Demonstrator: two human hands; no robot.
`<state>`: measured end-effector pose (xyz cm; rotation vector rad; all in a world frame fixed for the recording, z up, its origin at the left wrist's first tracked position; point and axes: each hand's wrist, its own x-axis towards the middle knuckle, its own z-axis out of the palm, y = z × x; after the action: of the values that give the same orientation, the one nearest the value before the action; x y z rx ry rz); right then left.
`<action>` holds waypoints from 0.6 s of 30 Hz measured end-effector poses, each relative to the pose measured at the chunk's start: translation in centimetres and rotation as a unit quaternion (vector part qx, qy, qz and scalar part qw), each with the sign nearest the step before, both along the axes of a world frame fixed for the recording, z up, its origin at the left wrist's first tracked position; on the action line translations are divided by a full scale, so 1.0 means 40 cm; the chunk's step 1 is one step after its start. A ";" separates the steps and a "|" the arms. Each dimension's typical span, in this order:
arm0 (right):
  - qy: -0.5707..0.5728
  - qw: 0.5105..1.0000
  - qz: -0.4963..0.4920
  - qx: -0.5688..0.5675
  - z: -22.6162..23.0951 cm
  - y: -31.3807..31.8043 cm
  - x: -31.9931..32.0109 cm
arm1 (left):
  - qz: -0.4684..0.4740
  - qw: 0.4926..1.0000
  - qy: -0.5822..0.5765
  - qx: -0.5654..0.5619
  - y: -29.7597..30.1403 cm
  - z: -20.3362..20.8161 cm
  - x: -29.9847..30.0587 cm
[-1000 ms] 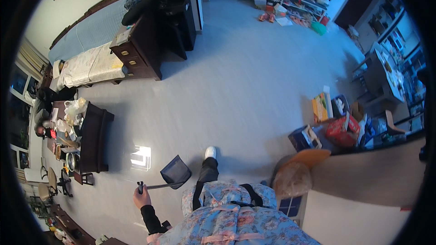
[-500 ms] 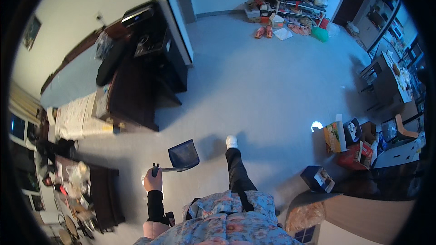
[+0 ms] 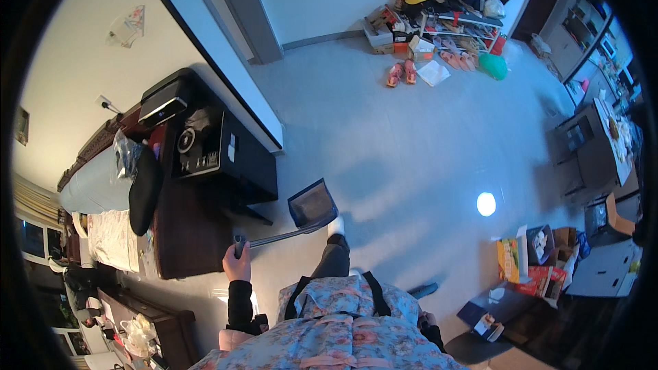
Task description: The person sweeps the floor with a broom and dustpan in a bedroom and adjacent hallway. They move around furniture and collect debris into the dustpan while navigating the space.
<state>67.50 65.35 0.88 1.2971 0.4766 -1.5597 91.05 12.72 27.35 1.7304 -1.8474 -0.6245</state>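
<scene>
I'd carry the long-handled dustpan [image 3: 312, 207] level at lower centre, left hand [image 3: 237, 264] wrapped round its handle [image 3: 277, 238]; the right hand's [image 3: 427, 319] grip I can't tell.

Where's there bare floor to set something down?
Beyond the dark long-handled dustpan, the pale grey floor lies bare between the boxy black cabinet and the yellow cardboard box. It is crowded around the white-framed shoe rack and the red cardboard box.

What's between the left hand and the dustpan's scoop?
Head view: the thin handle, gripped near one end by the left hand, running to the scoop.
</scene>
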 end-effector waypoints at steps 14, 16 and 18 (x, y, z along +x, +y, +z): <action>0.029 0.996 0.085 -0.004 -0.204 -0.792 -0.702 | -0.118 0.993 -0.004 0.020 -0.796 -0.013 -0.744; 0.228 0.940 0.254 0.027 -0.258 -0.933 -0.799 | -0.126 0.992 -0.011 0.011 -0.917 0.000 -0.851; 0.163 0.973 0.164 -0.015 -0.295 -1.073 -0.895 | -0.142 0.990 -0.003 -0.005 -1.041 -0.007 -0.955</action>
<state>31.72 22.41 -10.92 0.8848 0.8271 -1.4919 52.85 -28.91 27.08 1.4751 -2.1158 -0.7176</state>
